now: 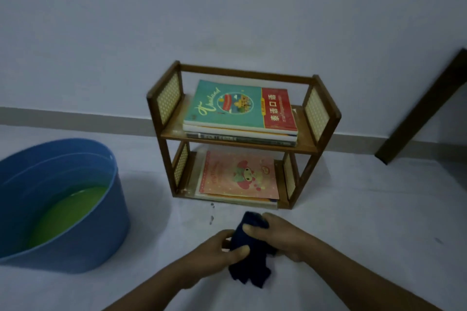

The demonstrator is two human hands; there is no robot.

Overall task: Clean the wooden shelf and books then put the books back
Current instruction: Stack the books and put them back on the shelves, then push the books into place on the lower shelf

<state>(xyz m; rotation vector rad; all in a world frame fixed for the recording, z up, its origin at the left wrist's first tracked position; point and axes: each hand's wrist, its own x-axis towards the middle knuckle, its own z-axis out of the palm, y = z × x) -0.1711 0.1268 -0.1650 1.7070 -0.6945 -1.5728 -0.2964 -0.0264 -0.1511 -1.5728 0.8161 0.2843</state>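
Books and wooden shelf stand ahead of me against the pale wall, but what I grip is a dark navy cloth [249, 255], bunched between both hands above the pale floor [353, 209]. My left hand [218, 251] pinches its lower middle, thumb pressed across the fabric; my right hand [279, 233] curls round the upper end, thumb on top. Loose folds of the cloth hang below my fingers.

Just beyond my hands a few small dark drops [211, 212] mark the floor. Past them stands the small brown wooden shelf with woven cane side panels [317, 115], two tiers high. On its upper tier lies a flat stack of books, topped by a teal-and-red book [237, 107]. On the lower tier a pink illustrated book [237, 174] lies flat over other thin ones.

Well to my left sits a round blue plastic tub [111, 184] holding green liquid [68, 212]. At far right a dark brown wooden board [424, 106] leans against the wall.
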